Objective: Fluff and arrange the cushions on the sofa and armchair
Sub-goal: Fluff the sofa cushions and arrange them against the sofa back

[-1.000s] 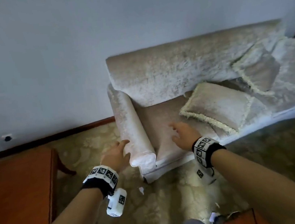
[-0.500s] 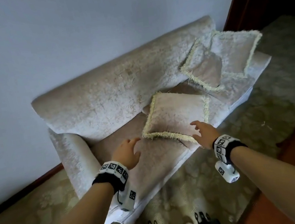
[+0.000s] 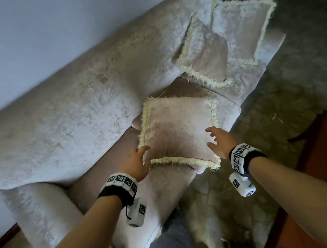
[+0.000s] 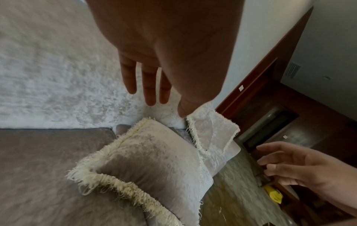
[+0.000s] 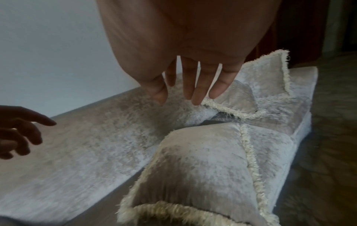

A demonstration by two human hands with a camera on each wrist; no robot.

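Both forearms are bare. Each wrist carries a black strap (image 3: 113,194) topped by a white band of black-and-white square markers (image 3: 241,151) — and a small white camera block (image 3: 137,212), also marker-tagged, hangs beneath.

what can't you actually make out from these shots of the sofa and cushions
- Whether the left hand touches the near cushion: head view hides the contact at its corner; in the left wrist view the fingers hover.
- Far cushions: they overlap, so the rear one's lower part is hidden.
- Sofa: its near arm is cut off by the head view's lower edge.
- Yellow object on the floor: too small, half hidden by the right hand.
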